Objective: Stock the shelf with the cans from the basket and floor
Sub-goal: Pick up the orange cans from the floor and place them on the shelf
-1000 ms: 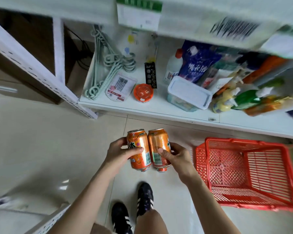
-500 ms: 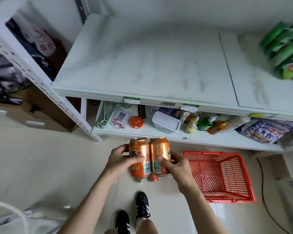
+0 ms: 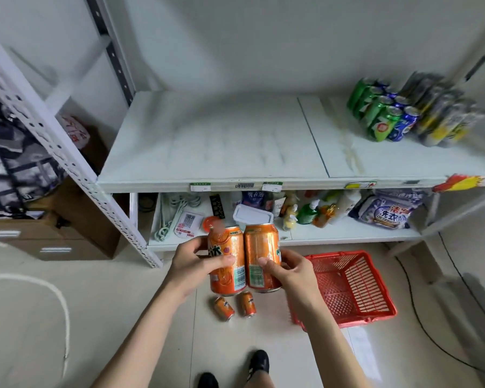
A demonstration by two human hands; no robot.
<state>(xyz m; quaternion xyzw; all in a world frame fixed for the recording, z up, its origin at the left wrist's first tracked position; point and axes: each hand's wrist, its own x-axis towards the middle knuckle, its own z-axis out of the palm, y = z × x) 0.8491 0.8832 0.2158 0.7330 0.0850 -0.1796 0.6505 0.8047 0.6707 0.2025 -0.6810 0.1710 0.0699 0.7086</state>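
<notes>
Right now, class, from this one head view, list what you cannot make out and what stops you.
Head view:
1) Yellow cans at the upper shelf's far right: motion-blurred, labels unreadable.
2) Price tags on its front edge: too small to read.
3) Basket: near left corner hidden behind the right forearm.
4) Lower shelf: its back is covered by the upper shelf.
5) Orange can in the left hand: top blurred.

Glossy metal orange cans point(image 3: 244, 259), red plastic lattice basket point(image 3: 350, 287), matt white painted shelf point(image 3: 216, 144) (faintly dimpled), smooth shiny tiled floor point(image 3: 95, 317), brown cardboard box point(image 3: 76, 236), perforated metal upright point(image 3: 67, 163)
</notes>
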